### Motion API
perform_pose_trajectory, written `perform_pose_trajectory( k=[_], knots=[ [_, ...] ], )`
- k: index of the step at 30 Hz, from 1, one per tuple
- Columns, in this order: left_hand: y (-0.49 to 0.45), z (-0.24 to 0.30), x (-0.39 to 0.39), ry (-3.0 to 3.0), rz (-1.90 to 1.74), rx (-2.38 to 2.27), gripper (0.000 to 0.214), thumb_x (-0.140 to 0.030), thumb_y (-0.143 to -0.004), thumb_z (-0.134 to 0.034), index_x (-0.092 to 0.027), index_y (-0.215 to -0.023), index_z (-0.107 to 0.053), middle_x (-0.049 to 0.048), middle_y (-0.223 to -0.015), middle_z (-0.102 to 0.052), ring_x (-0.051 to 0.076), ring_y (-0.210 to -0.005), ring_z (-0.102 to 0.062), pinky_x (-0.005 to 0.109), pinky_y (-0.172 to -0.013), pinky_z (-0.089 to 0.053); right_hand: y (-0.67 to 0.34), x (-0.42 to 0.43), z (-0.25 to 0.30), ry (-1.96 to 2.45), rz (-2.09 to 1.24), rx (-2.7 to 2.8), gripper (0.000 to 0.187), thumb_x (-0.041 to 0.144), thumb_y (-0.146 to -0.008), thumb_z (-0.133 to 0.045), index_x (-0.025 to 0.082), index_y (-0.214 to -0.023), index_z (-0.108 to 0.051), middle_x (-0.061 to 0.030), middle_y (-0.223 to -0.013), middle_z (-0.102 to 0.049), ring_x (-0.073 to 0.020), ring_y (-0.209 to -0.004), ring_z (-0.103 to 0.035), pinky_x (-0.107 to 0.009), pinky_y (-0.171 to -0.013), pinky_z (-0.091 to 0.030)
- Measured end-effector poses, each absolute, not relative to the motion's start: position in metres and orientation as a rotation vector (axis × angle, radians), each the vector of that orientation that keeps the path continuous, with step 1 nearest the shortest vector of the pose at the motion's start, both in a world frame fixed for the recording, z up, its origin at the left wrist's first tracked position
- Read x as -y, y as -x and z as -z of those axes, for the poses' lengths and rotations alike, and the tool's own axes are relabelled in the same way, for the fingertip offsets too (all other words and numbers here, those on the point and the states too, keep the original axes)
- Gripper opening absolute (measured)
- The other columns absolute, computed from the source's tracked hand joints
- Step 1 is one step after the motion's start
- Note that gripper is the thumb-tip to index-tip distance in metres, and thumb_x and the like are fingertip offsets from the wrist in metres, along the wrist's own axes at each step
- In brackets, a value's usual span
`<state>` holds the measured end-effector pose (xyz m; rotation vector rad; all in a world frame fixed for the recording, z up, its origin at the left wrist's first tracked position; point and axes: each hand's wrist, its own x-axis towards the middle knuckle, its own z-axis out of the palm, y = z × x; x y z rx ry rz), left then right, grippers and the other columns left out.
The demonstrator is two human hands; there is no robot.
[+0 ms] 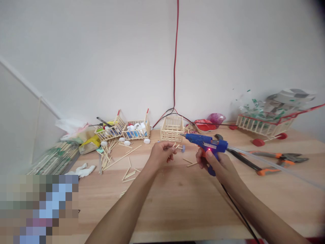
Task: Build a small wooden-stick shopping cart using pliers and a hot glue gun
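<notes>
My right hand grips a blue hot glue gun with a red light on; its nozzle points left. A clear glue stick juts from its back to the right. My left hand is closed in a pinch on a thin wooden stick, just left of the nozzle. Both hands hover above the wooden table. Behind them stands a small open basket built of sticks. A small bluish cap lies by the stick.
Two stick baskets with bottle caps and loose sticks lie at the back left. A larger stick cart with red wheels stands back right. Orange-handled pliers lie right. A red and black cable hangs down the wall.
</notes>
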<state>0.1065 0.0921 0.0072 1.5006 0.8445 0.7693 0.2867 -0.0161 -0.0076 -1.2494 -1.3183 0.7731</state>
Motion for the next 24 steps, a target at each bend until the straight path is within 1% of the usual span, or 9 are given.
perform_pose_trajectory(
  k=[4,6,8,11,13,20,24],
  knots=[
    [-0.107,-0.006,-0.093,-1.516,-0.774,-0.85,0.023,-0.031,-0.071,-0.061,-0.012,-0.083,-0.065,-0.0004,-0.065,-0.059,0.006,-0.043,-0.046,0.017,-0.039,-0.034,-0.286,0.016,0.004,1.277,-0.753,1.317,0.043,0.056,-0.091,-0.041,0.019,-0.078,-0.058,-0.0031,-0.065,-0.057,-0.0146,-0.057,-0.051,-0.027,-0.053,-0.038],
    [-0.107,-0.006,-0.093,-1.605,-0.738,-0.921,0.016,-0.026,-0.073,-0.059,-0.013,-0.078,-0.065,-0.002,-0.059,-0.056,0.007,-0.043,-0.045,0.019,-0.043,-0.034,-0.287,0.016,0.003,1.271,-0.753,1.32,0.044,0.057,-0.091,-0.041,0.019,-0.077,-0.057,-0.003,-0.065,-0.057,-0.0146,-0.057,-0.051,-0.027,-0.053,-0.038],
    [-0.107,-0.005,-0.092,-1.787,-0.711,-1.03,0.011,-0.02,-0.075,-0.058,-0.014,-0.072,-0.067,-0.0023,-0.054,-0.055,0.009,-0.047,-0.047,0.021,-0.05,-0.035,-0.287,0.016,0.004,1.262,-0.761,1.318,0.044,0.057,-0.091,-0.041,0.019,-0.077,-0.057,-0.003,-0.066,-0.057,-0.0147,-0.057,-0.052,-0.027,-0.053,-0.038],
    [-0.107,-0.001,-0.09,-2.09,-0.74,-1.139,0.013,-0.01,-0.072,-0.059,-0.016,-0.07,-0.07,0.0009,-0.064,-0.061,0.013,-0.063,-0.053,0.025,-0.063,-0.038,-0.288,0.016,0.005,1.255,-0.77,1.308,0.043,0.056,-0.091,-0.041,0.019,-0.076,-0.057,-0.0029,-0.067,-0.057,-0.0143,-0.057,-0.051,-0.027,-0.053,-0.037],
    [-0.107,0.003,-0.089,-2.197,-0.746,-1.132,0.018,-0.005,-0.071,-0.057,-0.017,-0.071,-0.071,0.0023,-0.071,-0.064,0.015,-0.07,-0.054,0.026,-0.067,-0.038,-0.288,0.016,0.006,1.252,-0.771,1.303,0.043,0.055,-0.092,-0.041,0.019,-0.077,-0.057,-0.0027,-0.068,-0.057,-0.0139,-0.057,-0.051,-0.027,-0.053,-0.037],
    [-0.109,0.004,-0.091,-2.204,-0.676,-1.134,0.015,-0.008,-0.074,-0.057,-0.016,-0.073,-0.07,0.0026,-0.07,-0.063,0.015,-0.069,-0.052,0.026,-0.069,-0.036,-0.289,0.018,0.005,1.269,-0.767,1.306,0.042,0.054,-0.092,-0.04,0.019,-0.077,-0.057,-0.0026,-0.068,-0.057,-0.0137,-0.058,-0.051,-0.027,-0.054,-0.037],
    [-0.108,0.007,-0.09,-2.262,-0.7,-1.09,0.019,-0.005,-0.073,-0.055,-0.016,-0.07,-0.07,0.0024,-0.07,-0.062,0.016,-0.07,-0.052,0.026,-0.067,-0.035,-0.288,0.019,0.004,1.27,-0.773,1.3,0.042,0.055,-0.092,-0.041,0.019,-0.077,-0.056,-0.0023,-0.068,-0.056,-0.0134,-0.058,-0.051,-0.026,-0.055,-0.037]
  ],
)
